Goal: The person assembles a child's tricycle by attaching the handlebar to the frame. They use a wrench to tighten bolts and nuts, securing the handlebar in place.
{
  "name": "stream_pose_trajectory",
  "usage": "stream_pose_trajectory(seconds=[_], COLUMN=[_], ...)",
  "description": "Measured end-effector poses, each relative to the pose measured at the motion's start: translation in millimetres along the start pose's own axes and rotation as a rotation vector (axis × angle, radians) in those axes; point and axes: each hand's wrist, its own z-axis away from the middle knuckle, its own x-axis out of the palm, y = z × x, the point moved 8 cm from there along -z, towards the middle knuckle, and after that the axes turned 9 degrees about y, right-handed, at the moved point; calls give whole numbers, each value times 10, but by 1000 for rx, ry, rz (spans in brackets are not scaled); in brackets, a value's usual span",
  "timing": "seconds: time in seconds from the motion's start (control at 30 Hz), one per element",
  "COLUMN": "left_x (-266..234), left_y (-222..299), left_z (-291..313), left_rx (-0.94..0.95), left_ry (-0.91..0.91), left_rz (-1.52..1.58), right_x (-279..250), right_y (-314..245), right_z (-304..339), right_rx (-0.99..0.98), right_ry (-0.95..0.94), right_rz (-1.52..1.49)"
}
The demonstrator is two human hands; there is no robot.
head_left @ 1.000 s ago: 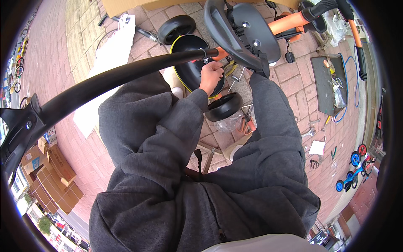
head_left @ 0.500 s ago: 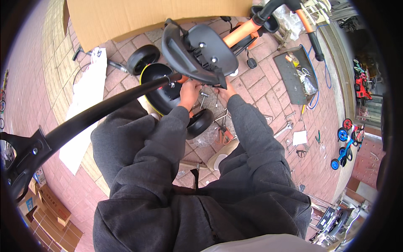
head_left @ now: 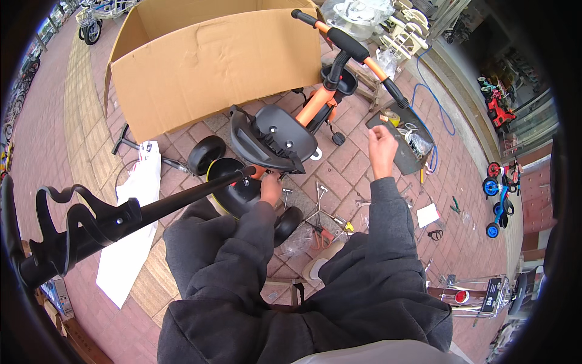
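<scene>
A black-and-orange tricycle stands in front of me, with its black seat (head_left: 282, 130) and its orange frame tube (head_left: 315, 108). My left hand (head_left: 271, 189) is closed at the rear of the frame, just below the seat's back; what its fingers grip is hidden. Beside it are the joint end of the long black push bar (head_left: 182, 200) and a black bin with a yellow rim (head_left: 233, 197). My right hand (head_left: 382, 145) is raised off to the right, fingers curled together in front of the grey tool tray (head_left: 409, 159). Anything between those fingertips is too small to make out.
A big cardboard box (head_left: 212, 73) stands behind the tricycle. A multi-armed socket wrench (head_left: 318, 209), orange-handled pliers (head_left: 322, 235) and spanners lie on the brick paving. White sheeting (head_left: 130, 242) lies at left; a blue small bike (head_left: 496, 200) stands far right.
My right hand has left the tricycle's rear and moved right to the tool tray. My left hand stays by the frame. The view has shifted, showing more of the box.
</scene>
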Motion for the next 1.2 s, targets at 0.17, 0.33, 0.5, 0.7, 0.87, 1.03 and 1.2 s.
stream_pose_trajectory(seconds=[0.17,0.33,0.5,0.7,0.87,1.03,1.2], left_x=[-97,-150,-278,-239,-184,-245,-392], left_y=[-167,-314,-241,-229,-223,-259,-129], left_z=[-13,-50,-13,-77,-105,-35,18], left_rx=[-32,-221,-147,-100,-71,-190,-150], left_ry=[69,12,126,234,226,166,216], left_rz=[-1,-36,-181,-418,-475,-337,-293], right_x=[-460,-165,-96,-94,-165,-527,988], right_y=[-570,-431,-302,-262,-31,172,590], right_z=[-906,-1079,-1150,-1221,-1217,-883,1064], right_rx=[-365,-328,-427,-401,-145,-75,900], right_ry=[109,-92,-81,-111,-112,361,-513], right_rz=[383,482,462,455,249,109,-460])
